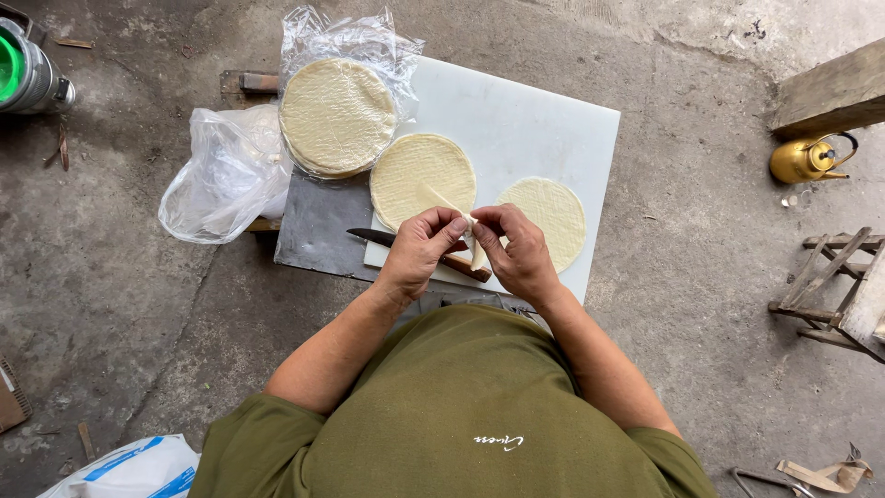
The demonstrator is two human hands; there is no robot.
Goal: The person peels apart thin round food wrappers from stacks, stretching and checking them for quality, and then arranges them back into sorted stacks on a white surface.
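My left hand (419,247) and my right hand (518,254) meet over the near edge of a white cutting board (516,120). Both pinch a thin pale strip of wrapper (472,242) between fingertips. Two round pale wrappers lie on the board: one (417,171) just beyond my left hand, another (551,214) beside my right hand. A stack of round wrappers (337,116) rests in an open clear plastic bag at the board's far left corner. A knife (373,237) with a dark blade and brown handle lies under my hands.
A crumpled clear plastic bag (226,175) lies left of the board on the concrete floor. A brass kettle (807,159) and a wooden beam (834,92) stand at the right, a wooden rack (834,290) below them. A metal canister (32,74) sits far left.
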